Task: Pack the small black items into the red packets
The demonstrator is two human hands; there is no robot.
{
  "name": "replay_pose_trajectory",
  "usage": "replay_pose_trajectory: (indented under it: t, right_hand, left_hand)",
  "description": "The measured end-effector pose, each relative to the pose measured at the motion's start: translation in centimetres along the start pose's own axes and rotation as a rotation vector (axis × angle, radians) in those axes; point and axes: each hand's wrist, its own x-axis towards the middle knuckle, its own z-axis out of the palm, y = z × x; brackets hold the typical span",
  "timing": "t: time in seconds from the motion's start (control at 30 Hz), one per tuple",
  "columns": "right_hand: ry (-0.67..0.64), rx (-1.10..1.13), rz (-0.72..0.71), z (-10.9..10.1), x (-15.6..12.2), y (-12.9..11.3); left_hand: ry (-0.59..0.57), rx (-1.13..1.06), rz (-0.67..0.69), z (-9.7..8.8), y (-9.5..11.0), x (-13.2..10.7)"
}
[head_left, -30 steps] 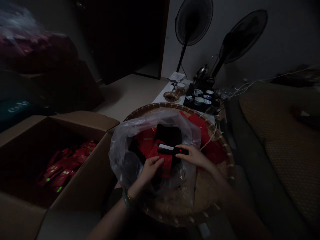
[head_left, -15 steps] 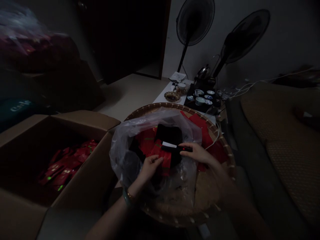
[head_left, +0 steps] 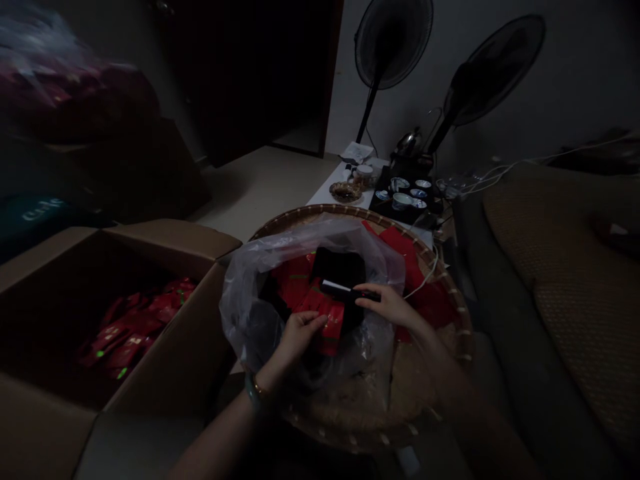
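My left hand (head_left: pixel 299 331) pinches a small red packet (head_left: pixel 332 326) by its lower left edge, over a clear plastic bag (head_left: pixel 250 300) holding more red packets and something black. My right hand (head_left: pixel 387 305) grips a black handheld device (head_left: pixel 350 292) whose jaws close across the top of that packet. Both hands work above a round woven bamboo tray (head_left: pixel 440 267) that carries the bag and more red packets (head_left: pixel 400 243).
An open cardboard box (head_left: pixel 165 240) at left holds several red packets (head_left: pixel 130 327). Behind the tray stands a low table with a tea set (head_left: pixel 407 193) and a kettle, two standing fans (head_left: pixel 393 40) and cables. A dark sofa (head_left: pixel 550 253) runs along the right.
The black device in my right hand has shifted slightly up and left over the packet; its red light no longer shows. My left hand keeps its hold.
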Motion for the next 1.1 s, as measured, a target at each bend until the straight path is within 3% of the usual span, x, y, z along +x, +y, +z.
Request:
replay_pose_trajectory:
  t: [0.17, 0.33, 0.43, 0.53, 0.6, 0.7, 0.83, 0.93, 1.1]
  right_hand:
    - [0.224, -0.217, 0.037, 0.9, 1.6, 1.0]
    - [0.341, -0.607, 0.06, 2.5, 2.4, 2.2]
    - [0.395, -0.719, 0.011, 2.9, 1.9, 2.0]
    - [0.446, -0.593, -0.093, 3.6, 0.7, 0.4]
    - [0.387, -0.364, -0.136, 4.6, -0.2, -1.1]
    - [0.281, -0.08, -0.09, 6.4, -1.3, -2.8]
    - [0.251, 0.041, -0.07, 7.6, -2.3, -3.7]
    - [0.177, 0.138, -0.011, 7.7, -2.8, -3.7]
    - [0.086, 0.335, 0.158, 8.3, -3.9, -2.6]
  left_hand:
    - [0.023, -0.109, -0.02, 0.1, 0.1, -0.2]
    - [0.078, -0.278, -0.026, 0.4, 0.2, -0.4]
    - [0.09, -0.319, -0.018, 0.3, 0.1, -0.5]
    - [0.094, -0.333, -0.016, 0.3, 0.1, -0.7]
    - [0.068, -0.335, -0.016, 0.5, 0.1, -0.8]
    - [0.042, -0.279, 0.005, 0.7, 0.2, -1.0]
    - [0.084, -0.099, 0.089, 0.4, 0.1, -1.1]
    - [0.097, -0.034, 0.124, -0.2, 0.1, -1.4]
    - [0.071, -0.072, 0.055, 0.1, 0.1, -2.1]
